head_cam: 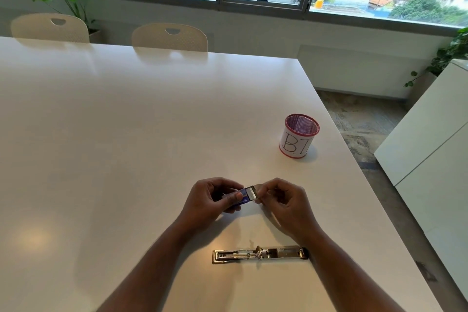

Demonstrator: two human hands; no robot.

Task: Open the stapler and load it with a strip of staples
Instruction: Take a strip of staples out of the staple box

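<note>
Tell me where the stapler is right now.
In the head view the stapler lies opened out flat on the white table, near its front edge, between the person's forearms and below both hands, which hold a small staple box.

Both forearms bare, reaching fwd from near edge of table (pixel 101 134), converging toward middle. Left hand (pixel 210 201) curled, thumb on top, fingers wrapped under the small blue box (pixel 239 197) it grips. Right hand (pixel 283 200) just beside it, thumb & index pinched on silver strip (pixel 252 192) at box end; other fingers loosely bent.
</note>
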